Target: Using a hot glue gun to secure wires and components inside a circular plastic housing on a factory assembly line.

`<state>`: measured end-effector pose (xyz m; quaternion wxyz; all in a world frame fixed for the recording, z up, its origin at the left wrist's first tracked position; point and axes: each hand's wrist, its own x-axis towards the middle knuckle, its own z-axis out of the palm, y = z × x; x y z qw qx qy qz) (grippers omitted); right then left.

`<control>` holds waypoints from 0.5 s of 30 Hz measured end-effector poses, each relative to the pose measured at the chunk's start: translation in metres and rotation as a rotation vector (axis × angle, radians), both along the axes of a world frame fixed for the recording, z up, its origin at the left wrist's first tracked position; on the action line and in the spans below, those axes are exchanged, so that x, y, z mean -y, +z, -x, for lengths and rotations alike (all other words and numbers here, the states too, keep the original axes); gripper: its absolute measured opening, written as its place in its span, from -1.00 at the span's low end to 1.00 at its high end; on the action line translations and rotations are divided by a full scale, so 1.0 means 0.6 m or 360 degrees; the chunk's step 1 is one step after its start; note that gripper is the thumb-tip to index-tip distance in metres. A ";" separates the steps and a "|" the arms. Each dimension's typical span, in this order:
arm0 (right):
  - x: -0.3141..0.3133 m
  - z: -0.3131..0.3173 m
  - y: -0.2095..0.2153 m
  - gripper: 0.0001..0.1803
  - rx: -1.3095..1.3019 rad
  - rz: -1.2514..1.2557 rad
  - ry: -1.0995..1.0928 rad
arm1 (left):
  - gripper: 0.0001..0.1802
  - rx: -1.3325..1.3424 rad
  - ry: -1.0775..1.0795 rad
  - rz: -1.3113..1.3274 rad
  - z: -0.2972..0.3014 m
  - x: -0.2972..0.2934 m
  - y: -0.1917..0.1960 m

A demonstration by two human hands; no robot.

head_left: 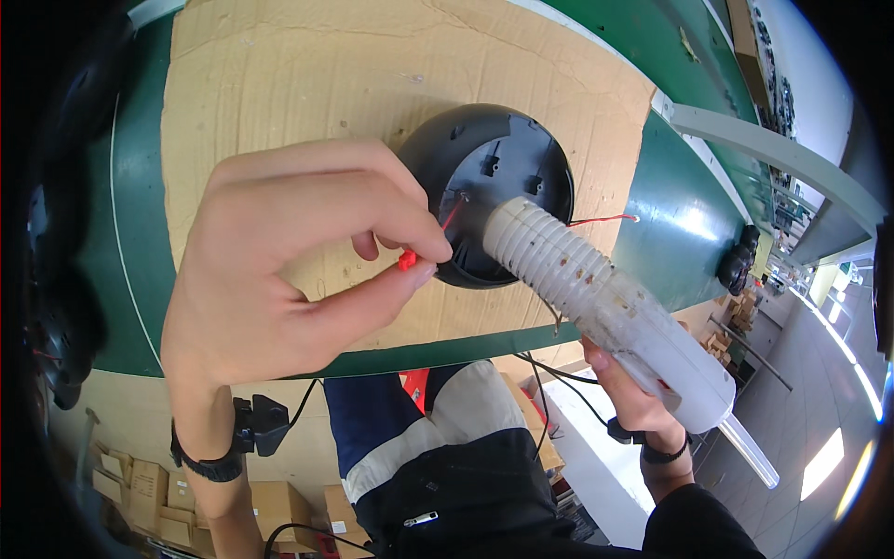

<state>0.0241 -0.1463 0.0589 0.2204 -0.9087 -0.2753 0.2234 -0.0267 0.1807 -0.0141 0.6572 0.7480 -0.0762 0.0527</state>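
A black round plastic housing (551,149) lies on the cardboard with its hollow inside facing up. Between thumb and forefinger, my left hand (307,252) pinches a small red connector (407,260) at the housing's left edge. A thin red wire (452,218) runs from there into the housing. My right hand (626,391) grips a white hot glue gun (643,321) from below, a clear glue stick (752,455) poking out of its rear. The gun's ribbed front reaches over the housing and hides part of its inside; I cannot see the nozzle tip.
Beneath the housing is a brown cardboard sheet (279,84) on a green table (140,242). Another red wire (601,220) sticks out to the right. Dark objects stand along the left edge. A grey metal bar (773,135) arches at the right. Black cables (540,373) hang past the front edge.
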 end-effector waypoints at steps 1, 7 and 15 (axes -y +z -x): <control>0.010 0.003 -0.004 -0.70 0.0115 -0.0028 0.0086 | -0.78 0.0006 -0.0003 0.0005 -0.002 -0.001 -0.001; -0.022 -0.016 0.031 -0.75 -0.0301 0.0063 -0.0038 | -0.75 0.0007 -0.0047 -0.0028 -0.022 -0.009 0.013; -0.037 -0.030 0.055 -0.73 -0.0042 0.0053 0.0402 | -0.89 -0.0141 0.0005 -0.0778 -0.109 -0.023 0.079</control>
